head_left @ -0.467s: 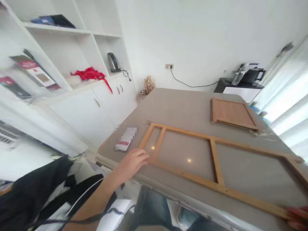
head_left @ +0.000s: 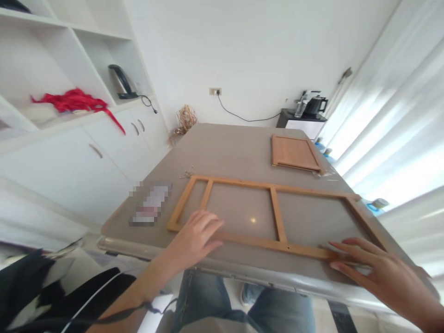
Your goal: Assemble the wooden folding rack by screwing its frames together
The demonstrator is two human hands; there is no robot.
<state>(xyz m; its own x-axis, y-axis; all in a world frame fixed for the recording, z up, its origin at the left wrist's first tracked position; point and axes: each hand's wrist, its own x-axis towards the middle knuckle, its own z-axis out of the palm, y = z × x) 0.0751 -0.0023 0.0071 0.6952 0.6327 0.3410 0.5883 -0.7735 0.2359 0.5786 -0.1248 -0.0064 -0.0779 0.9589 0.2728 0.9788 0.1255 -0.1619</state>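
A long wooden frame (head_left: 274, 210) with two crossbars lies flat on the table (head_left: 229, 143). At its near rail, towards the left end, is my left hand (head_left: 199, 236), with the fingers over the far side and the thumb on the near side. My right hand (head_left: 373, 266) straddles the same rail farther right, fingers and thumb on either side of the wood. Both hands look closed loosely around the rail. Left of the frame lies a flat item (head_left: 151, 203) blurred by pixels. Small metal pieces, perhaps screws (head_left: 187, 175), are scattered by the frame's far left corner.
Wooden panels (head_left: 294, 151) lie at the table's far right. A black kettle (head_left: 315, 106) stands on a cabinet behind. White shelving on the left holds red cloth (head_left: 74, 101) and a steel kettle (head_left: 121, 82). White curtains (head_left: 391, 115) hang along the right.
The view has swung to the right. My right hand, barely visible at the corner before, has come fully into view on the near rail. My left hand sits farther along the rail from the corner.
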